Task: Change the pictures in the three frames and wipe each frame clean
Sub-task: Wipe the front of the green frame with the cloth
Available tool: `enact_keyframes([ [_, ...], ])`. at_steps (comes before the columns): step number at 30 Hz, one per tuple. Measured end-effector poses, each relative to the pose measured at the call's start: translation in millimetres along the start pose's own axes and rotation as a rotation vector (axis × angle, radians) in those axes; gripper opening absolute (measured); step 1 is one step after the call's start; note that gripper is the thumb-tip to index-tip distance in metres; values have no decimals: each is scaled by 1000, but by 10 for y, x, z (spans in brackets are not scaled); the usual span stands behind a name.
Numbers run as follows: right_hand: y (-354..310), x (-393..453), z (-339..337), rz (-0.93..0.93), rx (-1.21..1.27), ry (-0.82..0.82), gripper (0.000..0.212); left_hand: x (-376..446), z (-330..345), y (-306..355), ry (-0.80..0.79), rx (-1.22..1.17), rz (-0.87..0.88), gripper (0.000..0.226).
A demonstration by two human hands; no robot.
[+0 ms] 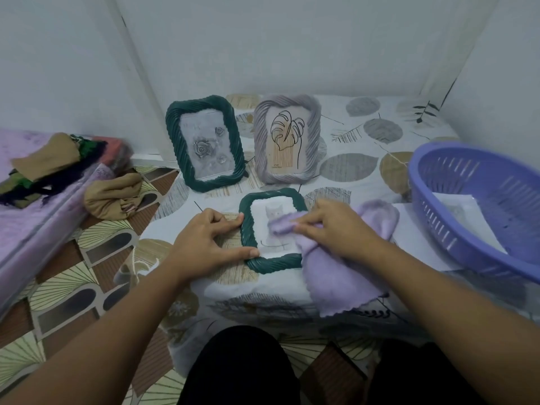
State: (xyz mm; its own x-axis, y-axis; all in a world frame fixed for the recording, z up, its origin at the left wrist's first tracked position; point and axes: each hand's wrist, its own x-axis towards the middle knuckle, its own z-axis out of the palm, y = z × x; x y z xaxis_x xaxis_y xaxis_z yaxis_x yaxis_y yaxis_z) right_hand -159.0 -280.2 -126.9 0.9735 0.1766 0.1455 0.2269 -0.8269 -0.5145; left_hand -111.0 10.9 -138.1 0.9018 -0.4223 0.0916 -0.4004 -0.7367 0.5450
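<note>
Right hand (333, 226) presses lilac cloth (336, 273) on flat green frame (248, 229), seemingly its glass.

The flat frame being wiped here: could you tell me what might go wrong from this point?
1. The left hand only steadies the flat frame's edge, so the cloth in the right hand might push it sideways.
2. A slide could tip the two standing frames behind it.
3. The basket sits close to the right forearm and might get bumped.
</note>
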Motion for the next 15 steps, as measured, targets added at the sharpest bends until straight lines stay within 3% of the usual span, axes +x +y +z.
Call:
enact_keyframes([
  [3,-73,143,32,65,-59,67,23,0,0,6,4,9,1,106],
  [8,-69,-167,-69,-48,60,-153,22,-3,0,-4,0,-6,-4,109],
  [12,-66,49,-56,61,-74,29,21,2,7,1,5,5,-6,108],
  [15,-225,70,-13,24,-32,-65,19,6,-7,6,4,-6,-2,107],
])
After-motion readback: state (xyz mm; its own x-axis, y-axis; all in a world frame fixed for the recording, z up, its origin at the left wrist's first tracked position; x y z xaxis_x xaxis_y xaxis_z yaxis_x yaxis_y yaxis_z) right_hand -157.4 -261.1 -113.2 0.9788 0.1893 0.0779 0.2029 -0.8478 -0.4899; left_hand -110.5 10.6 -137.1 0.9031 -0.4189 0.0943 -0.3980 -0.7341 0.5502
